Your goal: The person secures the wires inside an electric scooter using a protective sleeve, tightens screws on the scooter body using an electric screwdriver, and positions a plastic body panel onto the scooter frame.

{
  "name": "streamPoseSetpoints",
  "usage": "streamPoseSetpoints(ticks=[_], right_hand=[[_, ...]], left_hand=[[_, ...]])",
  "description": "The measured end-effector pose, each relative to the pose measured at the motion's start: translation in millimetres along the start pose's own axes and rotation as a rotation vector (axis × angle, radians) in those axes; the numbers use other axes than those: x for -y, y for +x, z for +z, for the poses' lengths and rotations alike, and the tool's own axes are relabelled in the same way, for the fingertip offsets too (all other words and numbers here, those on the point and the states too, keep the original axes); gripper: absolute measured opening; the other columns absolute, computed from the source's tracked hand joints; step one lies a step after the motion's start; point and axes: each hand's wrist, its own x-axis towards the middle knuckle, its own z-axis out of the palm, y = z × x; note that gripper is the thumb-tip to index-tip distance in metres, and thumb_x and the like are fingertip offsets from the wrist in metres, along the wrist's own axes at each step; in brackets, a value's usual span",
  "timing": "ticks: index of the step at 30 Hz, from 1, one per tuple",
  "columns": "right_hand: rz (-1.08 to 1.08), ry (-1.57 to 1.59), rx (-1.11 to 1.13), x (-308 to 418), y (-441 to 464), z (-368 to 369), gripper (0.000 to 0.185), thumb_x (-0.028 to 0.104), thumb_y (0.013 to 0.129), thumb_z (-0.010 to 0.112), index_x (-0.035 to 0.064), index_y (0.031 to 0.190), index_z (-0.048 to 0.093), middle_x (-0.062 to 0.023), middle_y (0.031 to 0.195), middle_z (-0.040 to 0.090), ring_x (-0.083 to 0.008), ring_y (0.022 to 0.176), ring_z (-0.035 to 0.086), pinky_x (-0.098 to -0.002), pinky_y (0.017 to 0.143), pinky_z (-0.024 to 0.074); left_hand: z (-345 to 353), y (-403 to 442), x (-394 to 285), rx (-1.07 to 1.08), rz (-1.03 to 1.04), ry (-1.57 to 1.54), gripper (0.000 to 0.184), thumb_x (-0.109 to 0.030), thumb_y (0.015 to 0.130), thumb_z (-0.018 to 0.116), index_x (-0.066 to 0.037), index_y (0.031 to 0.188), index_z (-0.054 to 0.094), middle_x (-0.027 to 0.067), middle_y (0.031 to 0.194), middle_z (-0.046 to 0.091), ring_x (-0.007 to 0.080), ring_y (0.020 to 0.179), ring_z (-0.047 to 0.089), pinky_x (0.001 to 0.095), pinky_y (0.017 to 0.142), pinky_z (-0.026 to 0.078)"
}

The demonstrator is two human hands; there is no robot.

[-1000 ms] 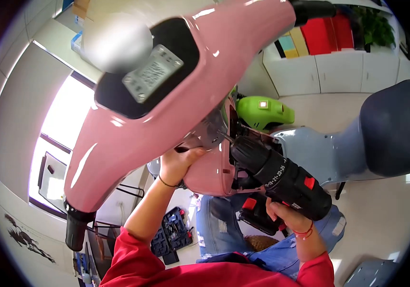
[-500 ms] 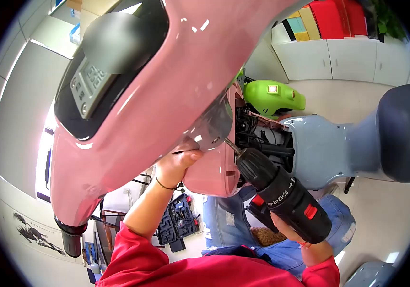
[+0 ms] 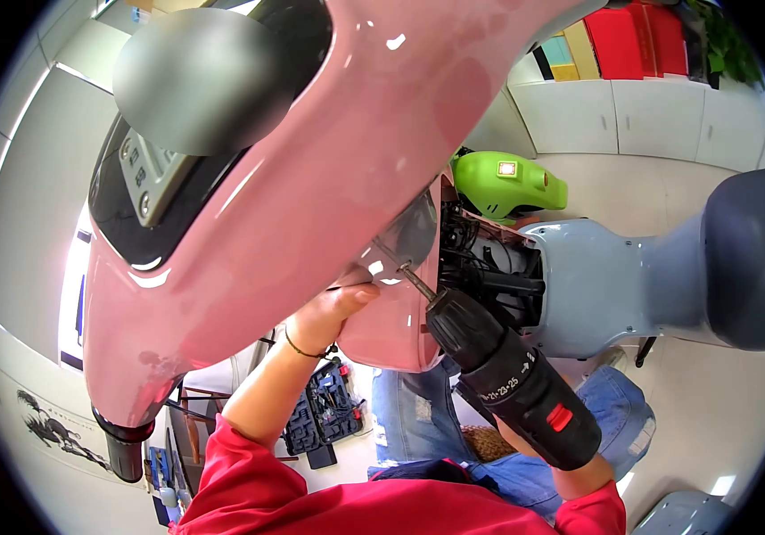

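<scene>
Tucked under the lower edge of the pink handlebar cover point(image 3: 311, 201), the left hand point(image 3: 322, 318) presses upward, its fingers too hidden for me to tell how closed they are. The right hand point(image 3: 518, 440) is wrapped round the black drill point(image 3: 525, 383), whose slim metal bit point(image 3: 419, 283) ends at the smooth grey collar point(image 3: 416, 230), with pale floor point(image 3: 712, 392) spreading beyond. The cover is glossy and rounded, the drill's chuck ribbed and tapered.
</scene>
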Motion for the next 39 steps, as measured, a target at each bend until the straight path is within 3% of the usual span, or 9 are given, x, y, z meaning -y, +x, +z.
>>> streamPoseSetpoints(ticks=[5, 8, 14, 22, 25, 31, 33, 36, 39], right_hand=[[0.135, 0.108, 0.087, -2, 7, 1, 0.041, 0.020, 0.076, 0.070, 0.0133, 0.116, 0.066, -0.0120, 0.113, 0.066, -0.0315, 0.102, 0.063, -0.0400, 0.087, 0.0510], [0.044, 0.344, -0.119, -11, 11, 14, 0.031, 0.031, 0.075, 0.072, 0.0084, 0.095, 0.067, -0.0084, 0.076, 0.068, -0.0274, 0.067, 0.065, -0.0342, 0.061, 0.0497], [-0.031, 0.481, -0.118, -7, 15, 5, 0.042, 0.034, 0.074, 0.070, 0.0088, 0.108, 0.068, -0.0075, 0.071, 0.062, -0.0261, 0.064, 0.062, -0.0322, 0.059, 0.0467], [-0.325, -0.043, -0.480, -2, 12, -15, 0.051, 0.022, 0.071, 0.070, 0.0038, 0.119, 0.063, -0.0040, 0.064, 0.049, -0.0205, 0.055, 0.052, -0.0324, 0.050, 0.0396], [-0.344, -0.117, -0.492, 3, 14, -26, 0.048, 0.016, 0.072, 0.069, 0.0024, 0.117, 0.062, -0.0040, 0.067, 0.053, -0.0201, 0.054, 0.052, -0.0321, 0.051, 0.0403], [-0.358, -0.211, -0.524, 7, 14, -31, 0.043, 0.011, 0.074, 0.067, 0.0014, 0.115, 0.061, -0.0050, 0.070, 0.058, -0.0212, 0.054, 0.053, -0.0325, 0.051, 0.0404], [-0.352, -0.289, -0.510, 9, 11, -32, 0.043, 0.012, 0.074, 0.067, 0.0016, 0.115, 0.061, -0.0054, 0.071, 0.059, -0.0215, 0.054, 0.054, -0.0328, 0.051, 0.0406], [-0.315, -0.276, -0.456, 10, 7, -29, 0.043, 0.014, 0.073, 0.069, 0.0010, 0.114, 0.062, -0.0068, 0.073, 0.060, -0.0224, 0.054, 0.054, -0.0342, 0.050, 0.0408], [-0.235, 0.098, -0.330, 4, 5, -17, 0.041, 0.025, 0.074, 0.074, 0.0040, 0.108, 0.065, -0.0071, 0.073, 0.060, -0.0230, 0.058, 0.058, -0.0313, 0.054, 0.0446]], left_hand=[[-2, -1, 2, 0.041, 0.032, 0.049, 0.013, -0.015, 0.080, 0.063, -0.003, 0.076, 0.063, 0.0069, 0.072, 0.059, 0.0259, 0.072, 0.058, 0.0371, 0.067, 0.046], [-1, -1, -3, 0.044, 0.022, 0.079, 0.012, -0.015, 0.079, 0.062, -0.003, 0.076, 0.063, 0.0069, 0.070, 0.057, 0.0265, 0.072, 0.057, 0.0380, 0.068, 0.046], [1, -2, 3, 0.030, -0.018, -0.001, 0.015, -0.017, 0.079, 0.062, -0.003, 0.076, 0.064, 0.0068, 0.070, 0.056, 0.0263, 0.072, 0.057, 0.0383, 0.067, 0.044], [-1, -2, -7, 0.058, -0.095, -0.061, 0.024, -0.024, 0.087, 0.064, -0.001, 0.078, 0.065, 0.0075, 0.075, 0.059, 0.0248, 0.074, 0.057, 0.0371, 0.067, 0.044], [-1, -7, -8, -0.043, -0.435, -0.221, 0.071, -0.050, 0.072, 0.081, 0.003, 0.111, 0.056, 0.0081, 0.100, 0.063, 0.0181, 0.087, 0.063, 0.0316, 0.077, 0.052], [-2, -10, -4, -0.076, -0.393, -0.074, 0.066, -0.051, 0.072, 0.080, 0.002, 0.105, 0.059, 0.0085, 0.094, 0.065, 0.0175, 0.080, 0.065, 0.0289, 0.071, 0.053], [2, -3, -14, -0.019, -0.280, -0.166, 0.030, -0.031, 0.086, 0.072, -0.001, 0.086, 0.066, 0.0047, 0.083, 0.061, 0.0180, 0.076, 0.055, 0.0354, 0.068, 0.045], [1, -3, -10, 0.000, -0.225, -0.117, 0.029, -0.030, 0.086, 0.071, -0.001, 0.085, 0.066, 0.0045, 0.082, 0.061, 0.0181, 0.075, 0.055, 0.0345, 0.067, 0.045], [2, -1, -14, 0.008, -0.246, -0.173, 0.027, -0.028, 0.087, 0.070, -0.002, 0.084, 0.066, 0.0050, 0.081, 0.061, 0.0190, 0.075, 0.055, 0.0341, 0.068, 0.045]])
